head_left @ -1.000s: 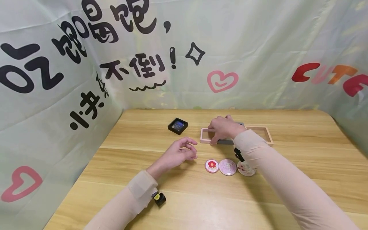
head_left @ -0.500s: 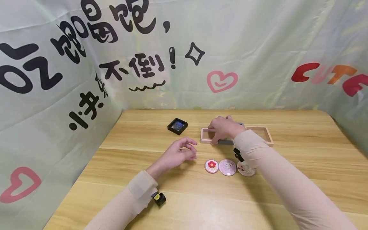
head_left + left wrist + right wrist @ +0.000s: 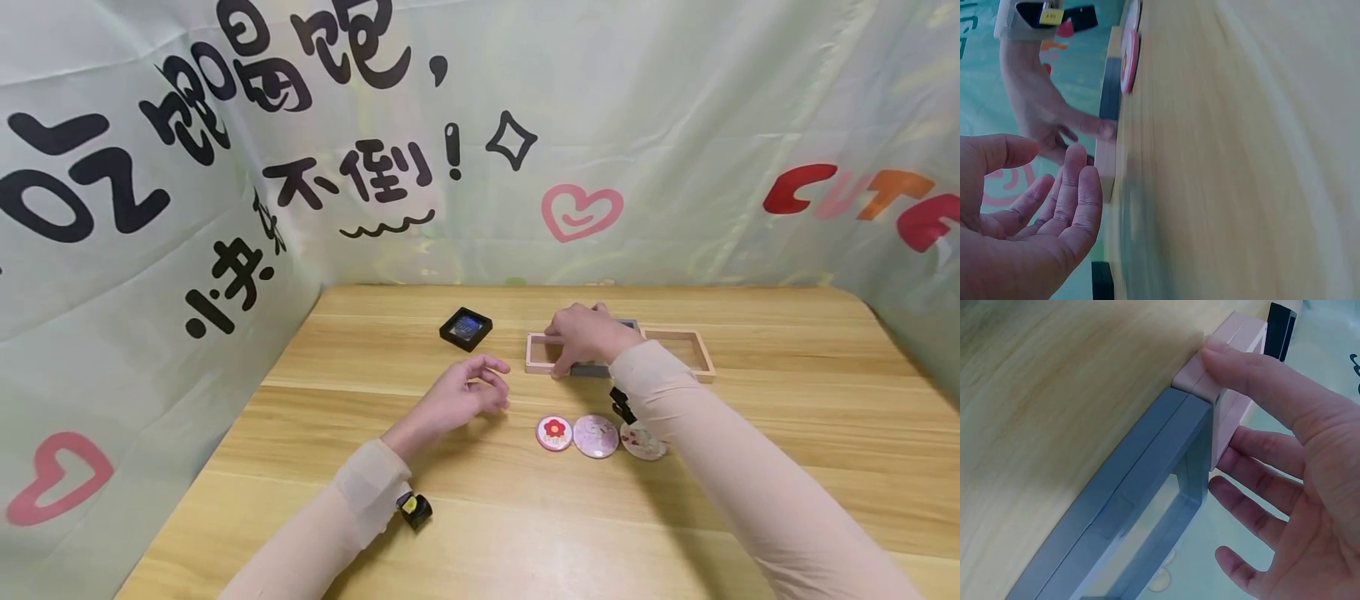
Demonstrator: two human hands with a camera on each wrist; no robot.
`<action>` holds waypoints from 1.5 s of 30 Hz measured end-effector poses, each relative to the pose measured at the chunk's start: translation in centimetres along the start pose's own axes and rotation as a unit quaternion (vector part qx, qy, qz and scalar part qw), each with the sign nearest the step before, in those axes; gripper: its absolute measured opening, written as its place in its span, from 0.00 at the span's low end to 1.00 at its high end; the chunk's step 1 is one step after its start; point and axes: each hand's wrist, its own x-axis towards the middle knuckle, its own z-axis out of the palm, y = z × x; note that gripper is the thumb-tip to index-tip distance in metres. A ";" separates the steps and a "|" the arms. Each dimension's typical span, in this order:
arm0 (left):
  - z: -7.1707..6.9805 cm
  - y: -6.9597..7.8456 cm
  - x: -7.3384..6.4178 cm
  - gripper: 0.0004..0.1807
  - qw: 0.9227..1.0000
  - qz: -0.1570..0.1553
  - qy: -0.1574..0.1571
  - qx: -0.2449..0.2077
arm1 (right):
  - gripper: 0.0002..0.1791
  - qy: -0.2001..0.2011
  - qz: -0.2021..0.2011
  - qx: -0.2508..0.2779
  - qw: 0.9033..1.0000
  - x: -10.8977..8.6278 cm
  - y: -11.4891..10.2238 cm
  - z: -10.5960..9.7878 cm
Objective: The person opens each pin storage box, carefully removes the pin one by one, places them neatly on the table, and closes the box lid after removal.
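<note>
My right hand (image 3: 588,333) grips the right end of a pink rectangular display frame (image 3: 529,357) at the back of the table. In the right wrist view the thumb lies on the near side of the pink frame (image 3: 1194,376), with fingers at its opposite side. A grey frame (image 3: 1116,481) stands right against the pink one; the hand partly covers it in the head view. My left hand (image 3: 459,396) hovers over the table with fingers loosely curled and nothing in them. Nearest to it are a red-flower badge (image 3: 554,433) and the pink frame.
To the right of the grey frame lies a light wooden frame (image 3: 705,358). A small black frame (image 3: 450,334) sits at the back left. Beside the flower badge are a purple badge (image 3: 597,437) and a floral one (image 3: 641,442), partly under my right forearm. Printed cloth walls border the table.
</note>
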 end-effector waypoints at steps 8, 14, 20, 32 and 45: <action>-1.4 -0.4 0.1 0.21 1.000 0.004 0.022 0.022 | 0.39 0.001 0.008 0.011 1.000 -0.1 -0.1 0.0; -2.1 -0.2 0.1 0.20 0.999 0.006 0.028 0.038 | 0.39 0.002 0.011 0.011 1.000 -0.2 -0.2 -0.1; -2.8 0.0 0.2 0.20 0.998 -0.002 0.036 0.044 | 0.40 0.001 0.015 0.010 1.000 -0.2 -0.1 0.0; -4.3 0.0 0.5 0.23 0.997 -0.017 0.067 0.042 | 0.45 0.017 0.000 0.006 1.000 -0.7 -0.8 -0.8; -6.0 -0.1 0.9 0.24 0.988 -0.016 0.120 0.098 | 0.44 0.041 -0.027 0.029 0.998 0.5 -3.7 -1.1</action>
